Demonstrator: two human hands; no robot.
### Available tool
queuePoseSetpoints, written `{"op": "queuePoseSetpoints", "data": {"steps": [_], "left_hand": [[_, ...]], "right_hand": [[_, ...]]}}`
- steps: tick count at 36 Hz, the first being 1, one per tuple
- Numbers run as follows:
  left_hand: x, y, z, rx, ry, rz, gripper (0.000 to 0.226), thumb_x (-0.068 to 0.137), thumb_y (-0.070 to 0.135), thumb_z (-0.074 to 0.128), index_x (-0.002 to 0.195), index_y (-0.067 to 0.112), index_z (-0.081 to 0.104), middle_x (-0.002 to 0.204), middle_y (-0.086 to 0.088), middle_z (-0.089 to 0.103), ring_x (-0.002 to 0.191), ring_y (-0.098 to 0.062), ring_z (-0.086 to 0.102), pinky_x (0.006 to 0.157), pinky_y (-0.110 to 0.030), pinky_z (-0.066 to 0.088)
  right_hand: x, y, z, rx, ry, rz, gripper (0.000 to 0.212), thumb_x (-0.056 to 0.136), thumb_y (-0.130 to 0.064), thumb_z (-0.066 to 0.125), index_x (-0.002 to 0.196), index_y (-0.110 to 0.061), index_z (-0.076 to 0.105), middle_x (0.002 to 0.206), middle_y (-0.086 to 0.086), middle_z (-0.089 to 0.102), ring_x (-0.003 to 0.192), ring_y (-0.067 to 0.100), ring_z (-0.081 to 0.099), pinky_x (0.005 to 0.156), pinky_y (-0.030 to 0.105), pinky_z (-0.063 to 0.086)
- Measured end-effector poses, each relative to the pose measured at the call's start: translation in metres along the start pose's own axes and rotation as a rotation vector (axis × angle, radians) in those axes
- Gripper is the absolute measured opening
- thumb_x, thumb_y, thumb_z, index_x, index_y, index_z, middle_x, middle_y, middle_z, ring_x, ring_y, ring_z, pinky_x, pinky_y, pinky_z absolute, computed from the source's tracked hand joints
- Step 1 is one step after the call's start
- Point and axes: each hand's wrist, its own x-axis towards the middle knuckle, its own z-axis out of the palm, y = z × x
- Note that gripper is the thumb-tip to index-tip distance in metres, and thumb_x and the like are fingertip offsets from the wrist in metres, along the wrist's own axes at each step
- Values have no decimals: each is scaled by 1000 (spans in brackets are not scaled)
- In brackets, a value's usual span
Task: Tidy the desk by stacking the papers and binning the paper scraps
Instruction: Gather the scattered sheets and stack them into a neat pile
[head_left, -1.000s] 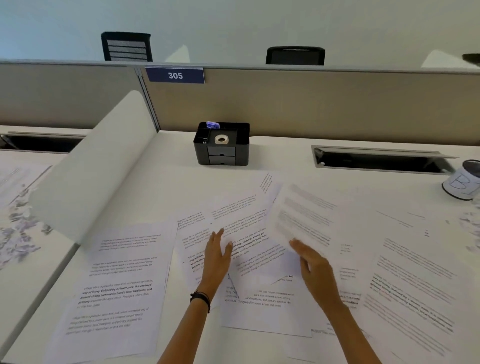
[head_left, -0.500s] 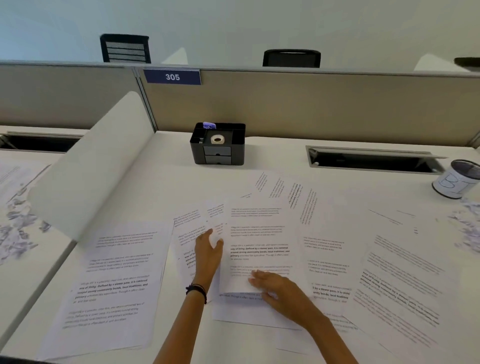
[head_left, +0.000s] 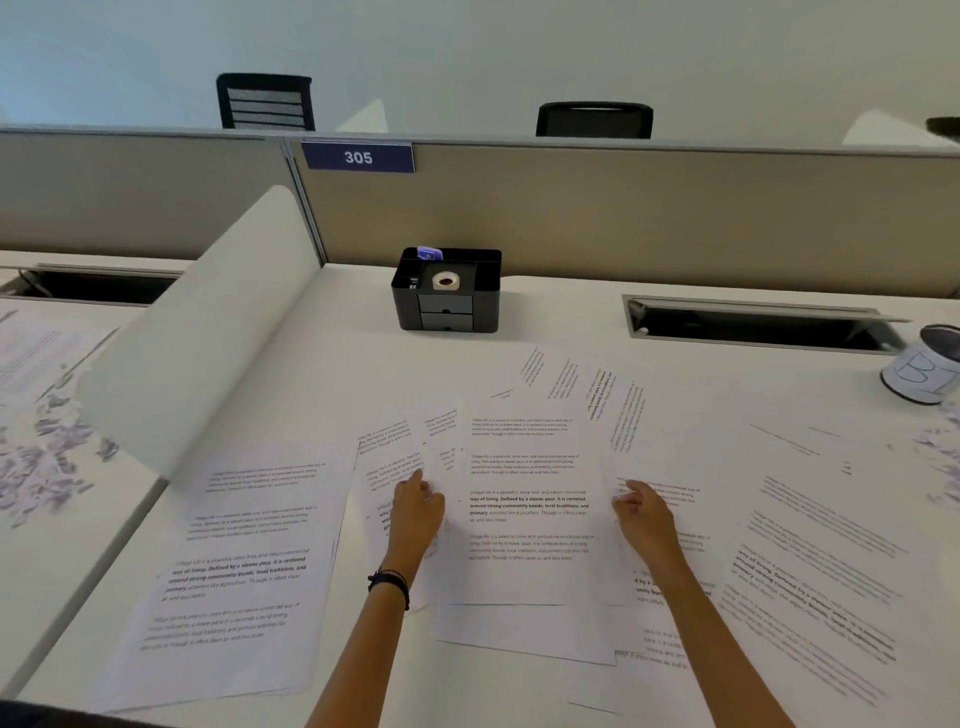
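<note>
Several printed sheets lie spread over the white desk (head_left: 337, 374). One sheet (head_left: 527, 512) lies straight on top of a loose pile in the middle. My left hand (head_left: 415, 512) grips its left edge with curled fingers, and my right hand (head_left: 644, 514) grips its right edge the same way. More sheets (head_left: 234, 571) lie to the left and further sheets (head_left: 831, 571) to the right. Paper scraps (head_left: 940, 452) sit at the far right edge. A white labelled can (head_left: 919, 371) stands at the back right.
A black desk organiser (head_left: 447, 306) with a tape roll stands at the back centre. A cable slot (head_left: 753, 325) is open at the back right. A curved white divider (head_left: 208, 338) separates the left desk, where more scraps (head_left: 41, 457) lie.
My right hand has moved from the sheet's bottom edge to its right edge. My left hand's fingers have curled at the left edge. The top sheet now lies squarer on the pile.
</note>
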Motion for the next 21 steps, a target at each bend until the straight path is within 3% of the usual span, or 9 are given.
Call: {"op": "queuePoseSetpoints", "data": {"steps": [3,5,7,9,12,17,21], "left_hand": [[3,2,-2,9,-11,-6,46,91,1,41,136,-2,37,126,-20,49,116,-32,48,100,-34,36],[6,3,-3,9,6,8,38,89,-3,39,125,-13,42,109,-27,56,103,-37,54,97,-40,41],[6,3,-3,-29,11,17,25,87,-7,39,107,-17,50,76,-14,53,70,-21,52,82,-34,47],[8,5,-2,-62,-13,8,16,84,-8,39,78,1,51,64,-4,37,57,-11,32,60,-23,38],[11,5,0,-103,-24,9,24,85,-5,42,69,11,34,63,-3,35,57,-12,28,54,-22,23],[17,7,-1,-124,-53,12,28,82,-4,48,67,12,32,59,-2,29,57,-13,25,57,-24,20],[21,8,-3,-182,-89,6,36,83,-3,52,64,17,29,58,0,26,56,-13,23,57,-26,19]], "right_hand": [[2,-6,4,19,-28,13,41,92,-11,46,132,-5,44,133,15,48,117,26,48,98,36,40],[3,-8,7,41,-25,26,41,92,-11,47,133,-6,44,133,14,49,116,25,48,95,33,40],[5,-9,10,76,-35,40,40,92,-10,49,132,-5,45,128,13,52,105,20,49,87,29,40],[6,-10,12,105,-57,32,38,92,-9,50,130,-6,47,124,12,56,98,17,50,84,28,41],[7,-8,14,96,-68,-13,33,92,-9,50,125,-6,51,118,10,59,95,18,54,80,29,44],[7,5,22,34,-3,-93,35,90,-16,54,124,-7,53,119,10,58,108,25,55,91,37,46],[-1,11,28,35,84,-181,36,90,-11,56,124,-3,52,116,12,54,107,23,51,89,29,40]]}}
